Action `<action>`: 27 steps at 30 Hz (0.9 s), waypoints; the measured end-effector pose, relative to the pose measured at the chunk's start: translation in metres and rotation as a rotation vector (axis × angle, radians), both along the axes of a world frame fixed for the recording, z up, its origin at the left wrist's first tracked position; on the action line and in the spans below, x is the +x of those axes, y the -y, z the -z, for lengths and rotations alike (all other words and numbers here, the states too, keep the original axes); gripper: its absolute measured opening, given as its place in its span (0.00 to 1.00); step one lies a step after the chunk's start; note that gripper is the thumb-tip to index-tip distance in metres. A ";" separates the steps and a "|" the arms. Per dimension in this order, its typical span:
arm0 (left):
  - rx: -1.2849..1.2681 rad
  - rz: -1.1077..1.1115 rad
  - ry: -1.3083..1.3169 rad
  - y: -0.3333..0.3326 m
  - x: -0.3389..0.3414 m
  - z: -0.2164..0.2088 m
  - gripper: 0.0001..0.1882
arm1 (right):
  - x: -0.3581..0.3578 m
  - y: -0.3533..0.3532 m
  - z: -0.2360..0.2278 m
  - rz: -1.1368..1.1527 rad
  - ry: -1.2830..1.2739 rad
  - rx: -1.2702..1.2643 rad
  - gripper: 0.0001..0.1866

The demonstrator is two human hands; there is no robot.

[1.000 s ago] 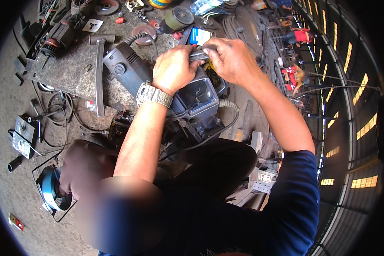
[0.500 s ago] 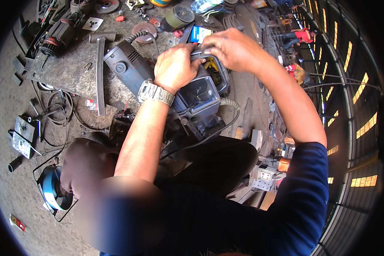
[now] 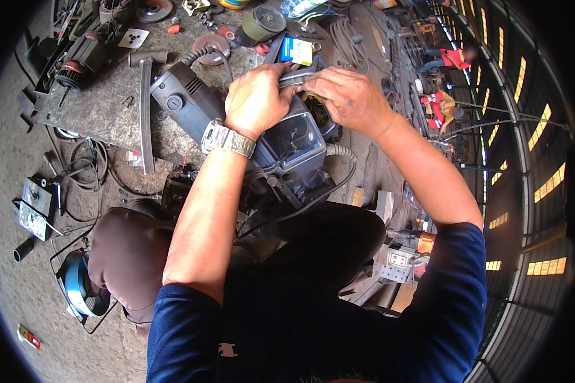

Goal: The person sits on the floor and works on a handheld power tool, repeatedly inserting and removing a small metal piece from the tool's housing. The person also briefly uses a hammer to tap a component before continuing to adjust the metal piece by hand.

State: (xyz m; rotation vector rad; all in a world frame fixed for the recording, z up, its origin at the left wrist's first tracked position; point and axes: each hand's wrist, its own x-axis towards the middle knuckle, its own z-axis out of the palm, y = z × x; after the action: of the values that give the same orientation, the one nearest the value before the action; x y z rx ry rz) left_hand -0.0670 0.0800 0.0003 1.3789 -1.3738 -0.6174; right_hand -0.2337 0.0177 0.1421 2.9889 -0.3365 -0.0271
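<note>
A grey power-tool body lies in front of me, with a ribbed motor housing [image 3: 184, 96] to the left and an open-topped rectangular box [image 3: 294, 142] to the right. Above the box, a grey frame-like cover [image 3: 295, 78] is held between my two hands. My left hand [image 3: 259, 99], below a metal-banded watch, has its fingers wrapped round the near left side of the cover. Thumb and fingers of my right hand [image 3: 351, 99] pinch the cover's upper right edge. Something yellow shows inside the cover, mostly hidden by my right hand. A ribbed cable sleeve [image 3: 342, 151] leaves the box at the right.
A metal plate [image 3: 76, 118] on the left bears a flat bar [image 3: 146, 121] and a motor part [image 3: 83, 60]. Beyond the tool are a grinding disc [image 3: 211, 48], a blue and white box [image 3: 298, 51] and coiled cable [image 3: 346, 38]. A blue spool [image 3: 80, 284] sits lower left. Other people are far right.
My right hand has come down and slightly right along the cover, its fingers now pinched at the edge. The cover has tilted, showing less of its inside. My left upper arm has come into view.
</note>
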 end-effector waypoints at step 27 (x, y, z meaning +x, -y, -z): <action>0.009 0.020 -0.023 -0.001 0.002 -0.003 0.23 | -0.017 0.010 0.018 0.661 0.665 0.957 0.07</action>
State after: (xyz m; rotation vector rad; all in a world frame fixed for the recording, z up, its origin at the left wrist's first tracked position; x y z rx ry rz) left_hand -0.0647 0.0806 0.0035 1.3623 -1.3693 -0.6520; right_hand -0.2510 0.0076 0.1239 3.4409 -1.8100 1.0142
